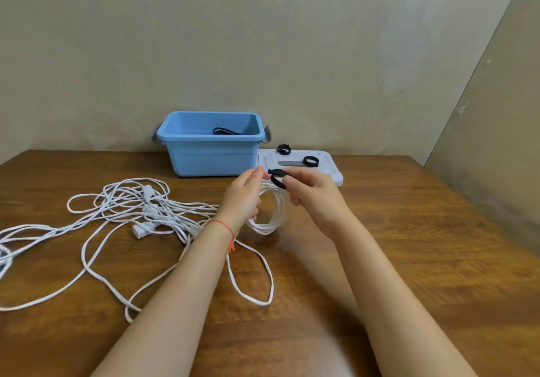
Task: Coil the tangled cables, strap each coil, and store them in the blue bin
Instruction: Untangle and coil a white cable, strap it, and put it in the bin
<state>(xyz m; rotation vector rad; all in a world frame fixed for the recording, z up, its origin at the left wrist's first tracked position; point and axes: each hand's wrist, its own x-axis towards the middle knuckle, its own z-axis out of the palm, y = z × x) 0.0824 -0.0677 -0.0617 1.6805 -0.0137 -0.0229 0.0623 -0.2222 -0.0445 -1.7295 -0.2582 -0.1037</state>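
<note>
Nearest, on the wooden table (409, 259), the tangled white cables (122, 216) lie at the left, not yet sorted. Just beyond, the left hand (244, 198) grasps a white coil (271, 210) above the table so the loops cannot spring apart. The right hand (312, 198) pinches a black strap (277, 178) at the top of the coil, probably to wrap it. Farther, two spare straps (310, 161) wait on the white lid (330, 166). Farthest, the blue bin (210, 154) stands open at the wall, with one dark cable (223, 131) inside.
</note>
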